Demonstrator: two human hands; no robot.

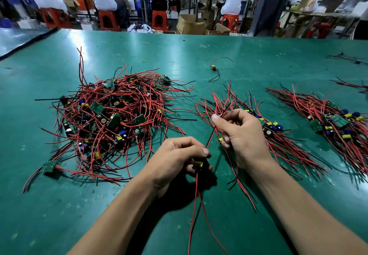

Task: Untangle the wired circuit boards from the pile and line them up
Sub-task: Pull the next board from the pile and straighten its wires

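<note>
The left hand point(183, 155) grips a circuit board point(198, 164) and the right hand point(243, 133) pinches its red wires point(211, 136), so a hard pull may snag the lined row point(274, 127) at 2 o'clock.

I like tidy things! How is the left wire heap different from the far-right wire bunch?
The left heap is a round tangle, wires looping every way; the far-right bunch lies in a row, wires running one way. Boards in the left heap are scattered; the far-right bunch keeps them mid-row. Both have red and black wires.
</note>
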